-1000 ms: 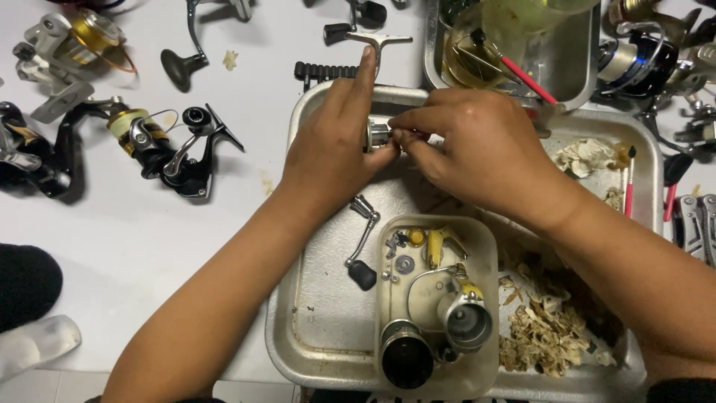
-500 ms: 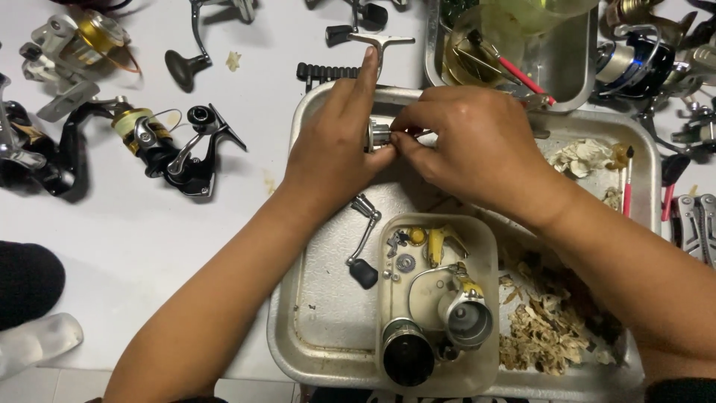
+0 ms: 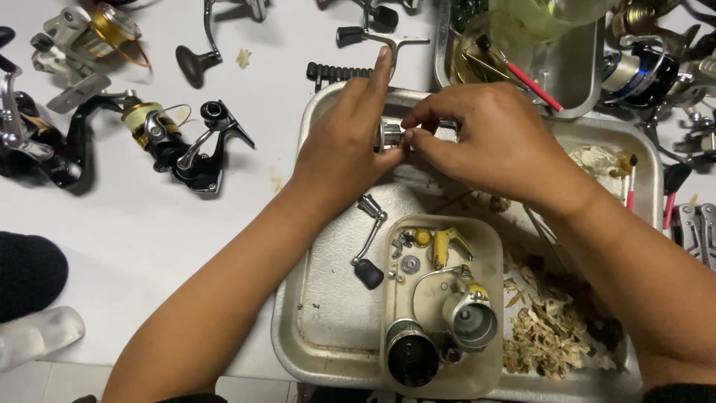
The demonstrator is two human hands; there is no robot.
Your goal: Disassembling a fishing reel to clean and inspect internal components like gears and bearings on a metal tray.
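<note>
Over the far end of a large metal tray [image 3: 313, 321], my left hand [image 3: 347, 142] grips a small shiny metal reel part [image 3: 389, 135]. My right hand [image 3: 488, 138] pinches the same part from the right with thumb and forefinger. Most of the part is hidden by the fingers. Below the hands lies a reel crank handle [image 3: 367, 242] with a black knob. A small cream tray [image 3: 488, 239] inside the big one holds a black spool [image 3: 410, 352], a grey rotor [image 3: 471, 319], yellow bits and small washers.
Several fishing reels [image 3: 179, 142] lie on the white table at left. A square steel container [image 3: 567, 67] with a red-handled tool stands behind the tray. Crumpled dirty scraps [image 3: 548, 332] fill the tray's right side. Pliers [image 3: 697, 231] rest at far right.
Both hands stay on the small metal part; the fingers of the right hand shifted slightly on it. Nothing else moved.
</note>
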